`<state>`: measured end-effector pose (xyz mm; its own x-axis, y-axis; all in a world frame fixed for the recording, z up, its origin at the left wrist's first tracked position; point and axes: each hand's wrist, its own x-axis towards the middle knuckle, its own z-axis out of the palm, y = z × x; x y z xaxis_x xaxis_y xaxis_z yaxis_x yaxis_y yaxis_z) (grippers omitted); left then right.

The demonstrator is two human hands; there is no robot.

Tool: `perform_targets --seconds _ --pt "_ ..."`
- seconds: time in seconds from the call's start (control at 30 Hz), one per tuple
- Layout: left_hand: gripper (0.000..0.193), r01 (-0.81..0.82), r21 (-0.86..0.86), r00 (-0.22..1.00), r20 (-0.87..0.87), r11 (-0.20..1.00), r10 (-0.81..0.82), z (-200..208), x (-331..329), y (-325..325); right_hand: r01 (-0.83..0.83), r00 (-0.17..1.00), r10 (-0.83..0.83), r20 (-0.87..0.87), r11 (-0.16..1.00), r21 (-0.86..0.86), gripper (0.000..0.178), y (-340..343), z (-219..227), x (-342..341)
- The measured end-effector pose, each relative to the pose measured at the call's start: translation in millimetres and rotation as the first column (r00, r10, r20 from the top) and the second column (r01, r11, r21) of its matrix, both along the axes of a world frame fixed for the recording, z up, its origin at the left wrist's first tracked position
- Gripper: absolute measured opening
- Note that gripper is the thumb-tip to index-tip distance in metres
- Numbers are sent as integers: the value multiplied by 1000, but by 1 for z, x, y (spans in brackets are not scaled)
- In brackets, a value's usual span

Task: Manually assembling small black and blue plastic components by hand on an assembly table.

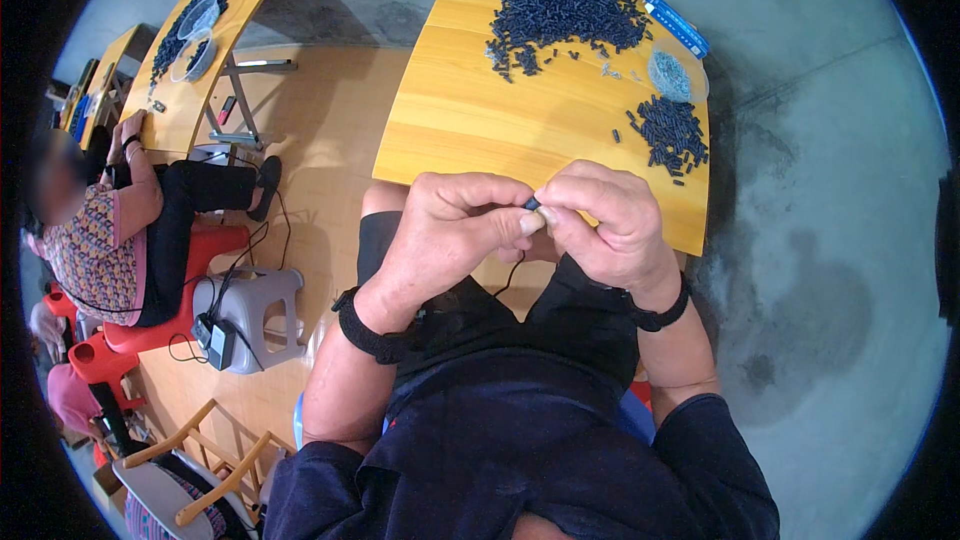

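1. Dark shirt (480, 440) at six o'clock, nearest the camera.
2. Left hand (462, 225) at nine o'clock from a small black piece (532, 204), pinching it between thumb and forefinger.
3. Right hand (605, 217) at three o'clock, fingertips drawn narrow beside it; what they grip, I cannot tell.
4. Yellow table (470, 105) ahead: large black pile (570, 5) at twelve, smaller pile (672, 135) at two.

Small dark cylindrical piece (532, 204), short, tilted, partly hidden, pinched between thumb and forefinger of your left hand (462, 222), one end right at your right hand (606, 220)
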<state>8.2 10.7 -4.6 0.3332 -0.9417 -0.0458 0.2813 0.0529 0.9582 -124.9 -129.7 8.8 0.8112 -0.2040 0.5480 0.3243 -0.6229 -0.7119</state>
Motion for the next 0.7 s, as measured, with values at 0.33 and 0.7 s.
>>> perform_targets --seconds 0.33,0.7 --pt "11 -20 21 1000 -19 1000 21 0 1 -6 42 999 -43 23 998 49 15 -1 -7 1" --pt "13 -2 9 1000 -11 1000 2 -4 6 -7 30 999 -31 14 998 46 17 -2 -8 4"
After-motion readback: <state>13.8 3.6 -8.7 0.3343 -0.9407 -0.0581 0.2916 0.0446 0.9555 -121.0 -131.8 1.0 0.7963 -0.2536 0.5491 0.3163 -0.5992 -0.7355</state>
